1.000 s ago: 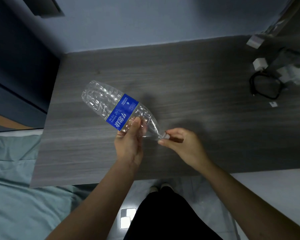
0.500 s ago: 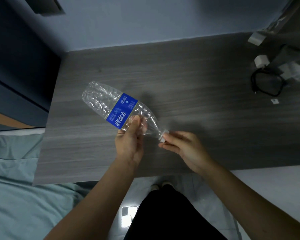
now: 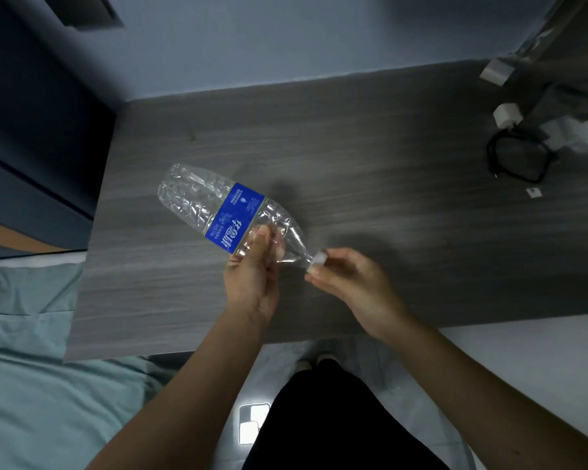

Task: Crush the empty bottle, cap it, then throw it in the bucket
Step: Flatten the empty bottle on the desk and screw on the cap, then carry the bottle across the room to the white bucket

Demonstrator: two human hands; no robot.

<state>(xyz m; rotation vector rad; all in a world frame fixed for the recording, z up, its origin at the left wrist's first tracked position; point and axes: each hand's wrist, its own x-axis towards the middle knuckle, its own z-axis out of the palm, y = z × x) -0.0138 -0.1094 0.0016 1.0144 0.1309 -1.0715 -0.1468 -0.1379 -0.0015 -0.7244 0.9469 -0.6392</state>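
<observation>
Now my left hand (image 3: 252, 283) is gripping the crumpled bottle (image 3: 228, 215) at its shoulder, mid-frame above the table (image 3: 370, 147), while my right hand (image 3: 350, 286) is pinching the white cap (image 3: 319, 258) at its neck. Farther off, a black cable (image 3: 516, 161) is lying upper right.

Bottle (image 3: 218, 212): 1. Cap (image 3: 319, 258): 1. Hands: 2, left (image 3: 252, 283), right (image 3: 357, 286). Tabletop (image 3: 370, 147): 1. Black cable (image 3: 516, 161): 1. White plugs: 2 clearly visible (image 3: 506, 115), (image 3: 572, 135).
</observation>
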